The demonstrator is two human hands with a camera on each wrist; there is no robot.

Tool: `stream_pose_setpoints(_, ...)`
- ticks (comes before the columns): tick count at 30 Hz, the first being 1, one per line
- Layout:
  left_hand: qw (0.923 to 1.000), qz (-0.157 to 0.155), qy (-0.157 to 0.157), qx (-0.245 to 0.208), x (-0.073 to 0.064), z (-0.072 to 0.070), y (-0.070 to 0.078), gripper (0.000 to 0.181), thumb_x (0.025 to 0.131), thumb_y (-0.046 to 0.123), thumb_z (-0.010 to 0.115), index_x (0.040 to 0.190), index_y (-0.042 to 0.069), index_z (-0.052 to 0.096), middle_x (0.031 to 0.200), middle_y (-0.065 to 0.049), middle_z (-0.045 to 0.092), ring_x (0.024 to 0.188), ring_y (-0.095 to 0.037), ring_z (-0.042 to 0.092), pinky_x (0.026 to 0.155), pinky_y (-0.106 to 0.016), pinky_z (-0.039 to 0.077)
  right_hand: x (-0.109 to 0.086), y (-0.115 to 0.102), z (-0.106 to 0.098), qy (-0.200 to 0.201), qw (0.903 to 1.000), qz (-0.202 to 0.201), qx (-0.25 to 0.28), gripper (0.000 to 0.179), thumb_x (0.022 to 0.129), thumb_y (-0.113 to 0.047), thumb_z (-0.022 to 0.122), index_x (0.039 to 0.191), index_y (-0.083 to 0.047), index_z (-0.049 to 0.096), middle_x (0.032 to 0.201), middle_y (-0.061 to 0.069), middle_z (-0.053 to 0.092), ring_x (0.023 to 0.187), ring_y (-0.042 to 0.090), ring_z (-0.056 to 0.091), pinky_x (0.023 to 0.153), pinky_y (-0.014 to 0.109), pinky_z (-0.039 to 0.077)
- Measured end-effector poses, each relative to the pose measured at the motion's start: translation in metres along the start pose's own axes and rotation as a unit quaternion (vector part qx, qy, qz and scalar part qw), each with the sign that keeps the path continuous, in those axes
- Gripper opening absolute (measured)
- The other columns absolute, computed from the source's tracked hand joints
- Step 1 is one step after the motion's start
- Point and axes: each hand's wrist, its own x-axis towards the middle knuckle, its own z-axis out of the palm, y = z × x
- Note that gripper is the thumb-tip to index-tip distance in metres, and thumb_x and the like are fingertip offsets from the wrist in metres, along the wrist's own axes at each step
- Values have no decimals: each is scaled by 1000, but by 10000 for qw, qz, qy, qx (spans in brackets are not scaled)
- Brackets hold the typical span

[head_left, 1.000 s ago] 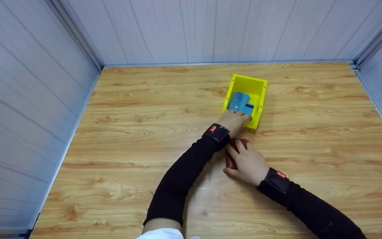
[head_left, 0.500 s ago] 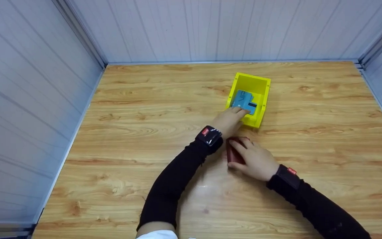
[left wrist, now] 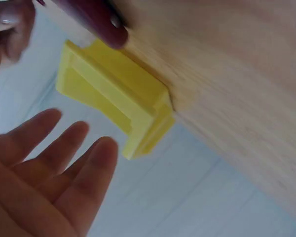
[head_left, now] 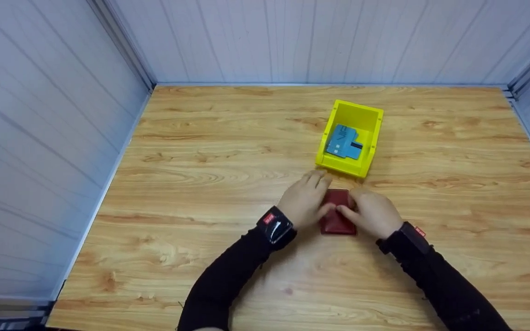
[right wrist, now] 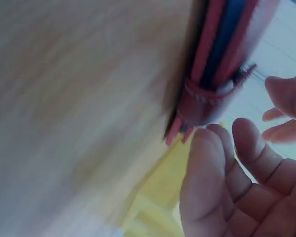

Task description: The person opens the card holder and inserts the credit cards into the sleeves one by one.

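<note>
Red wallet [head_left: 338, 224]: lies flat on the worktop [head_left: 177, 184] before you; the right-wrist view shows a strap [right wrist: 202, 101] across its side.
Left grip [head_left: 305, 198]: at the wallet's 10 o'clock, your fingers straight and empty; the thumb reaches over the wallet, though you cannot tell whether it touches.
Right grip [head_left: 377, 214]: at the wallet's 3 o'clock, your fingers loosely bent and empty; the thumb tip lies over the wallet, contact unclear.
Yellow bin [head_left: 342, 169]: stands at the wallet's 12 o'clock, near it and apart.
Blue cards [head_left: 342, 141]: overlap inside the bin, one lettered, the one towards 4 o'clock bearing a dark stripe.
Sleeves [head_left: 216, 276]: black on both your arms.
Walls [head_left: 237, 41]: pale panels at your 9, 12 and 3 o'clock.
</note>
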Motion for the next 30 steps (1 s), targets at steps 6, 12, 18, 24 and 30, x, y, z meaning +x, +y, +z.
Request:
stream_pose_setpoints(6, 9967, 144, -769, 201, -10, 13, 11, 74, 90, 54, 62, 143, 3, 48, 153, -16, 42, 142, -31, 40, 116, -38, 37, 6, -4, 8, -244, 9996, 42, -101, 33, 87, -32, 72, 70, -11, 52, 64, 0, 47, 58, 16, 45, 53, 29, 31)
stream_pose_setpoints(12, 9927, 108, -1132, 397, -12, 20, 15, 85, 85, 61, 64, 145, 3, 45, 155, -13, 40, 143, -27, 39, 114, -35, 39, 12, -5, 12, -483, 9988, -20, -55, 32, 88, -30, 70, 70, -10, 52, 65, 0, 45, 59, 16, 43, 56, 28, 30)
stream_pose_setpoints(18, 9909, 59, -1286, 405, -14, 19, 15, 86, 86, 60, 64, 147, 3, 42, 157, -13, 36, 144, -25, 37, 113, -33, 39, 14, -6, 13, -440, 9989, -178, 40, 29, 89, -23, 66, 68, -11, 50, 66, 0, 45, 61, 16, 42, 59, 29, 32)
stream_pose_setpoints(24, 9899, 79, -1343, 447, -15, 21, 14, 85, 88, 59, 62, 148, 3, 40, 158, -13, 34, 145, -26, 35, 114, -33, 39, 17, -7, 13, -555, 9980, -291, 23, 18, 91, -17, 60, 76, -7, 60, 77, 6, 59, 70, 21, 51, 67, 39, 43)
stream_pose_setpoints(30, 9890, 113, -1377, 535, -12, 20, 14, 84, 89, 59, 60, 147, 3, 41, 157, -14, 35, 145, -26, 36, 111, -35, 42, 18, -2, 10, -607, 9976, -292, 180, 21, 92, -14, 59, 72, -8, 54, 75, 5, 55, 69, 20, 47, 65, 36, 40)
